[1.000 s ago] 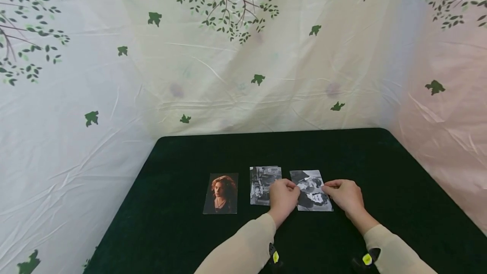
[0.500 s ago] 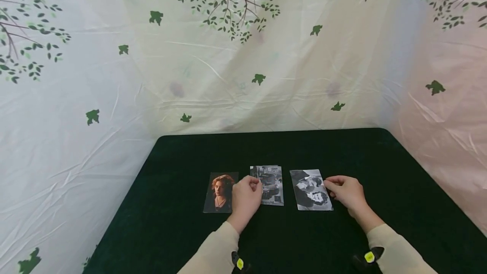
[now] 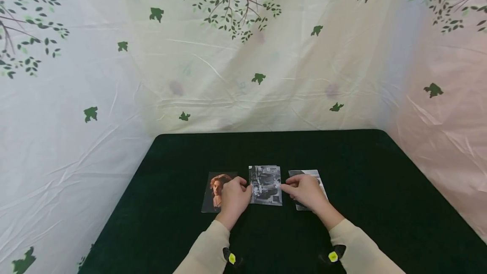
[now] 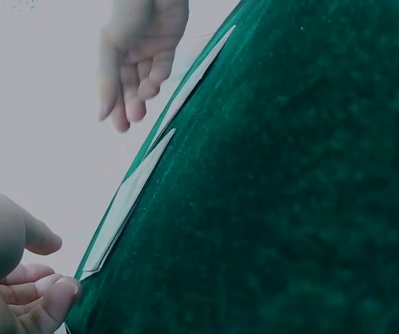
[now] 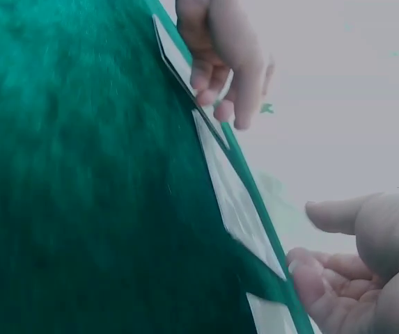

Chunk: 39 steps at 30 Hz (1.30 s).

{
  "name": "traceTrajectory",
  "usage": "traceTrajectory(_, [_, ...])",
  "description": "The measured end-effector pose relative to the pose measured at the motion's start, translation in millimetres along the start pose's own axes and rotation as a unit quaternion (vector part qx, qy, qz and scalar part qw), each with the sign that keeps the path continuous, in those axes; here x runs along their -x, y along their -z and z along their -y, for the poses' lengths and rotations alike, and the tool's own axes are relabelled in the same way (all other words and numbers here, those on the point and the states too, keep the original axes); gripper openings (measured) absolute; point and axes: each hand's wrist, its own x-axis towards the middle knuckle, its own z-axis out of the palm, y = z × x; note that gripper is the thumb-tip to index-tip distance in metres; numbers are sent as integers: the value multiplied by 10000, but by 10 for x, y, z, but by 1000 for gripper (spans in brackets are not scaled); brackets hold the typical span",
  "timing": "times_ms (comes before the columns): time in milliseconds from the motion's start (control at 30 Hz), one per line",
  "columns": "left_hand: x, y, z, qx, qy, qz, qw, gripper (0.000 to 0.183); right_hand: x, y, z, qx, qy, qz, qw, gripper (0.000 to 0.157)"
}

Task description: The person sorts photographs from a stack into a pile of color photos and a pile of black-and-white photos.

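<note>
A small stack of black-and-white photo cards [image 3: 265, 186] lies in the middle of the row, its edges slightly uneven at the top. My left hand [image 3: 233, 198] is at its left edge, fingertips close against the stack, and partly covers a colour portrait card [image 3: 208, 200]. In the left wrist view a gap shows between that hand's thumb [image 4: 44, 240] and fingers. My right hand [image 3: 307, 193] reaches to the stack's right edge, above another black-and-white photo card [image 3: 315, 174] that it mostly hides. Thumb and fingers of the right hand stand apart in the right wrist view.
Dark green cloth covers the table [image 3: 175, 160] all round the cards. Behind and beside it hangs a pale curtain [image 3: 213, 75] printed with leaves and branches. Each wrist wears a dark strap with a yellow tag.
My left hand has moved left, from between the middle stack and right card to the stack's left edge. My right hand has moved left, from the right card to the stack's right edge.
</note>
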Motion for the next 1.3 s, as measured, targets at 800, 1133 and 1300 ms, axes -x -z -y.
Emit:
traceTrajectory(800, [0, -79, 38, -344, 126, 542, 9979, 31, -21, -272, 74, -343, -256, 310, 9986, 44])
traceTrajectory(1133, [-7, -74, 19, -284, 74, 646, 9975, 30, -35, -296, 65, -370, -293, 242, 9986, 41])
traceTrajectory(1300, [-20, -85, 23, -425, 101, 569, 9974, 32, -38, -303, 69, -392, -294, 244, 9985, 39])
